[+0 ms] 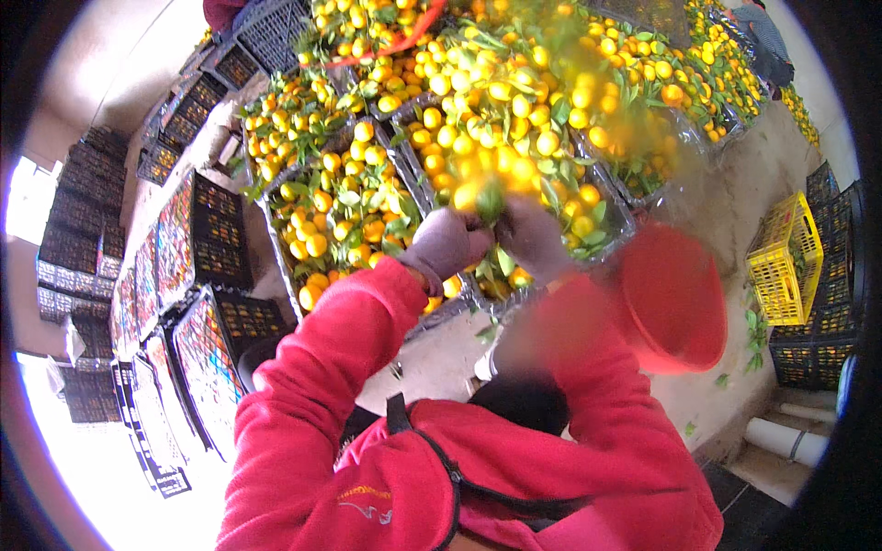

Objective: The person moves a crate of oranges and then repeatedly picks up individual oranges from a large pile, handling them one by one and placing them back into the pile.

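Both my hands wear greyish-purple gloves and meet above the heaped mandarins (pixel 499 124). My left hand (pixel 449 242) has its fingers curled at a mandarin with a green leaf (pixel 490 201). Close beside it, my right hand (pixel 534 237) is bent inward toward the same leaf; blur hides its fingertips and whether it grips anything. Under the hands are plastic-lined crates full of yellow-orange mandarins, many with leaves on. Another filled crate of mandarins (pixel 344 200) lies to the left of my hands.
A red plastic bucket (pixel 675 303) is beside my right forearm. Farther right, a yellow crate (pixel 785 258) rests against black crates (pixel 837 255). Stacked crates (pixel 213 227) line the left side. One person (pixel 761 34) is at the far right; a red sleeve (pixel 224 14) shows at top left.
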Tool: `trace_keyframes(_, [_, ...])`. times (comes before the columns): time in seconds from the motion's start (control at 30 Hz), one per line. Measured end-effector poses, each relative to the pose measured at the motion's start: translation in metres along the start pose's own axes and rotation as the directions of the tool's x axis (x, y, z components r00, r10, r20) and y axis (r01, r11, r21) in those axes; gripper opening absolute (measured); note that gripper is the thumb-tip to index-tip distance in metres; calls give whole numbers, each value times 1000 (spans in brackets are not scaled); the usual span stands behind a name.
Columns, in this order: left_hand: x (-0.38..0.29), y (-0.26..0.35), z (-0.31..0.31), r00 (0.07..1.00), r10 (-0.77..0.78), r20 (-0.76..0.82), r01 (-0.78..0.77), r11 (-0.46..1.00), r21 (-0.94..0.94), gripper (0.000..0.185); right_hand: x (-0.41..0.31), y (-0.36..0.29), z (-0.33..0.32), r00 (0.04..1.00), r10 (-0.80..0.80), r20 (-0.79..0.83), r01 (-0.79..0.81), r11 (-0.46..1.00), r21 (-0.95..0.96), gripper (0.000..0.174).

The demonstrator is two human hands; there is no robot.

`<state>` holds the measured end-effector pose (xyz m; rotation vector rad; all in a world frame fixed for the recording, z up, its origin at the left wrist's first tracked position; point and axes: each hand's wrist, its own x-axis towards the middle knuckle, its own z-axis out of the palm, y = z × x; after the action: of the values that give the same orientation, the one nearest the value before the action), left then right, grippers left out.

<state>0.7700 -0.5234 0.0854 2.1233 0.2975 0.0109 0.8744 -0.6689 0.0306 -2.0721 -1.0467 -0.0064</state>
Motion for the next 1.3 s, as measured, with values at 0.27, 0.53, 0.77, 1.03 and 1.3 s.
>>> trace_keyframes(0.27, [3,1,1,928,301,-218,-165,861,482,12,-7,22,25,855,450,258,-499,582,642,38])
trace_keyframes(0.53, [23,9,-3,991,-63,115,-33,728,684,24,14,21,29,999,-32,-25,25,969,-246,27])
trace_keyframes(0.77, [35,13,-18,997,-62,42,-13,413,910,17,22,12,25,975,220,27,-220,975,9,29])
trace_keyframes(1.03, [54,-24,-5,999,-51,5,11,308,951,18,11,0,29,972,13,235,53,962,-270,19])
trace_keyframes(1.3, [65,-92,-78,987,76,-143,36,757,652,25,6,37,-1,999,4,-53,8,972,236,15])
